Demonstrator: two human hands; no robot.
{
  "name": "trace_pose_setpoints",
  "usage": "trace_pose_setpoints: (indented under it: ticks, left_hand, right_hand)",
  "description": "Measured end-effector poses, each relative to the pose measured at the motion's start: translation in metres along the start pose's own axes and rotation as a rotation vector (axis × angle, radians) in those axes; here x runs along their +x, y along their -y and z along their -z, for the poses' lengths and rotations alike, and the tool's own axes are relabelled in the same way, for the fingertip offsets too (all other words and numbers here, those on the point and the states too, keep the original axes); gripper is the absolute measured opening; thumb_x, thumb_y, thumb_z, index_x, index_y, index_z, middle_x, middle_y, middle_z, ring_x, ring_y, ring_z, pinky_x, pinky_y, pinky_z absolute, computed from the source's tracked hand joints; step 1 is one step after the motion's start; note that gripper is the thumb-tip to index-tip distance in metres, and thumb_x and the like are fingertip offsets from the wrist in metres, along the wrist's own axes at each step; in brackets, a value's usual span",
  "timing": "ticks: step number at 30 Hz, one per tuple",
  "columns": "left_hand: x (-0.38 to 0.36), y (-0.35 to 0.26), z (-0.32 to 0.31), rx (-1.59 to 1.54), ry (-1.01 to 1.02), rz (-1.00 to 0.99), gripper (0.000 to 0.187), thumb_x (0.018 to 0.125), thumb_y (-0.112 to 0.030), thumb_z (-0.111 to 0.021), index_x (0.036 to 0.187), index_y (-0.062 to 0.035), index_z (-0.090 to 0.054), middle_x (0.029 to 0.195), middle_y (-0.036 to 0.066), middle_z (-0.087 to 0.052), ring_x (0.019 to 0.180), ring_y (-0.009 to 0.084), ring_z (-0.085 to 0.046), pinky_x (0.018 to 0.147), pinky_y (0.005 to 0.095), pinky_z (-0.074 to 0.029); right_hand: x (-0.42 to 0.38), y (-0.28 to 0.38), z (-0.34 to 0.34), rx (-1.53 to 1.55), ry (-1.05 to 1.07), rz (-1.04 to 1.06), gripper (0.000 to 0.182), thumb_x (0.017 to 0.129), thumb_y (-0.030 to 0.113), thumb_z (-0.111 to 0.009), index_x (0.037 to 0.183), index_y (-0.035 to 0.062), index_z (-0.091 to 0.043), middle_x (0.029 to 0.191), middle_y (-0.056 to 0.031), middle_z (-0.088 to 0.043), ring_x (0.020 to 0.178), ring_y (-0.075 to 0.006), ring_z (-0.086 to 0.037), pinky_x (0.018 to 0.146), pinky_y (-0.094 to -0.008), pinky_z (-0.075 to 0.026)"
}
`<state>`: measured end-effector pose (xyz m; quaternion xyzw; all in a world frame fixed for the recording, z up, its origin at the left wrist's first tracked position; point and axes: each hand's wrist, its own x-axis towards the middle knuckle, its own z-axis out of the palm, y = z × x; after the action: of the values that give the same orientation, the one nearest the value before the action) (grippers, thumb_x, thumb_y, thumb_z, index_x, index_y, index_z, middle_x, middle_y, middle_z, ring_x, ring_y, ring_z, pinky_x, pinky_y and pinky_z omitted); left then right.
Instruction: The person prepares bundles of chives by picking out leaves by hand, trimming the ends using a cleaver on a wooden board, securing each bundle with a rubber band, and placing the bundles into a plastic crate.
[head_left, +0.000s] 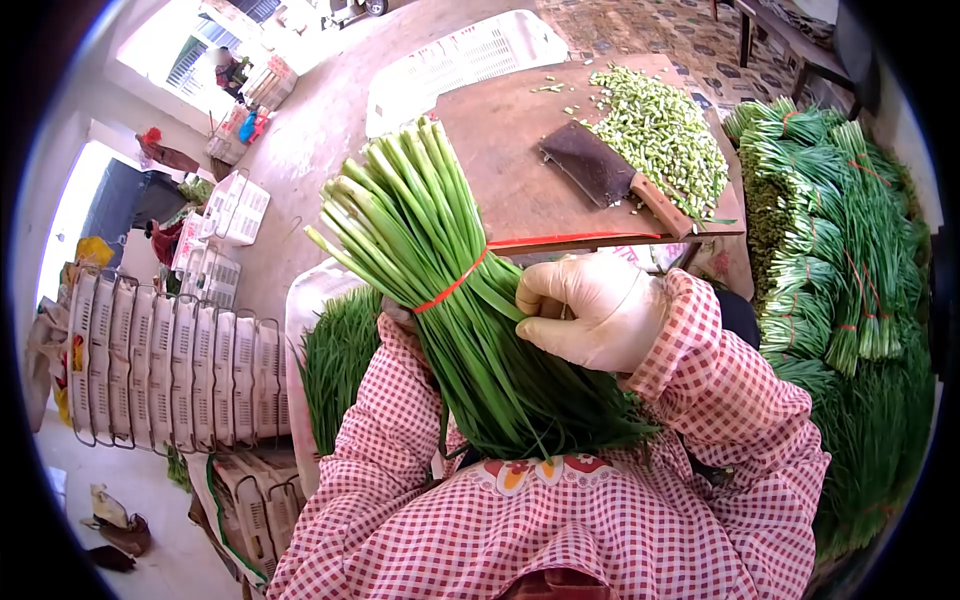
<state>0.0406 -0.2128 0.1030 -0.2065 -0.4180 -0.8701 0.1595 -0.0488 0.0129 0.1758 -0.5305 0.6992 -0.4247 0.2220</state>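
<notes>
A thick bundle of green stalks (440,220), tied with a red band (452,283), is tilted in front of my chest with its cut pale ends up and to the left. My right hand (590,308), in a pale glove, pinches a green leaf at the bundle's right side, just below the band. Only a small part of my left hand (398,314) shows behind the bundle's left side; its fingers are hidden. Beyond the bundle, a cleaver (590,165) with a wooden handle lies on the brown board (500,130), beside a heap of chopped stalk ends (665,135).
Many tied green bundles (810,230) are piled at the right. A crate (300,300) of greens stands at my left, with stacked crates (175,360) beyond it. A white crate (470,60) lies behind the board. Another person (228,70) is far back at the left.
</notes>
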Motion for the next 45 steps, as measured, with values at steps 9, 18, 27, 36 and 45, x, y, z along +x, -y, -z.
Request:
trace_pose_setpoints:
  ticks: [9, 18, 27, 36, 45]
  left_hand:
    - [-0.001, 0.003, 0.009, -0.013, 0.024, 0.034, 0.09, 0.063, -0.025, -0.077, 0.141, -0.0032, -0.038, 0.136, 0.021, -0.047, 0.123, 0.0362, -0.048, 0.101, 0.0515, -0.043]
    - [-0.012, 0.011, 0.033, 0.069, 0.044, 0.038, 0.096, 0.073, -0.046, -0.076, 0.145, -0.0058, -0.028, 0.137, 0.032, -0.038, 0.121, 0.0453, -0.047, 0.09, 0.0537, -0.051]
    - [-0.005, 0.009, 0.018, 0.083, 0.021, -0.005, 0.076, 0.078, -0.041, -0.069, 0.138, -0.0049, -0.041, 0.133, 0.025, -0.047, 0.116, 0.042, -0.053, 0.092, 0.0552, -0.049]
    - [-0.006, 0.012, 0.017, 0.063, -0.032, -0.022, 0.074, 0.077, -0.041, -0.069, 0.136, -0.0043, -0.043, 0.132, 0.024, -0.049, 0.115, 0.0414, -0.053, 0.092, 0.055, -0.049]
    - [-0.011, -0.02, 0.029, 0.085, -0.255, -0.118, 0.073, 0.076, -0.041, -0.069, 0.134, -0.0038, -0.045, 0.131, 0.023, -0.05, 0.115, 0.0407, -0.054, 0.092, 0.0548, -0.049]
  right_hand:
    - [0.003, -0.004, 0.003, 0.13, 0.118, -0.184, 0.013, 0.078, 0.008, -0.071, 0.083, 0.0034, -0.06, 0.07, -0.004, -0.061, 0.063, -0.0115, -0.059, 0.056, -0.025, -0.047]
    - [0.009, -0.026, 0.003, 0.949, 0.338, -0.455, 0.017, 0.082, 0.003, -0.069, 0.096, 0.0047, -0.06, 0.083, -0.0029, -0.065, 0.07, -0.0075, -0.058, 0.062, -0.0209, -0.048]
    - [0.014, -0.014, -0.038, 0.66, 0.039, -0.164, 0.007, 0.092, 0.013, -0.059, 0.096, 0.0081, -0.056, 0.079, 0.0023, -0.056, 0.068, -0.0049, -0.052, 0.06, -0.0189, -0.044]
    - [0.015, -0.017, -0.056, 0.136, -0.164, 0.263, 0.006, 0.092, 0.01, -0.055, 0.092, 0.0038, -0.055, 0.084, -0.0157, -0.06, 0.077, -0.033, -0.062, 0.067, -0.0361, -0.05]
    - [-0.019, -0.039, -0.034, 0.197, 0.101, 0.207, 0.014, 0.091, 0.018, -0.058, 0.091, 0.0045, -0.061, 0.076, -0.0134, -0.064, 0.07, -0.0295, -0.064, 0.064, -0.0365, -0.052]
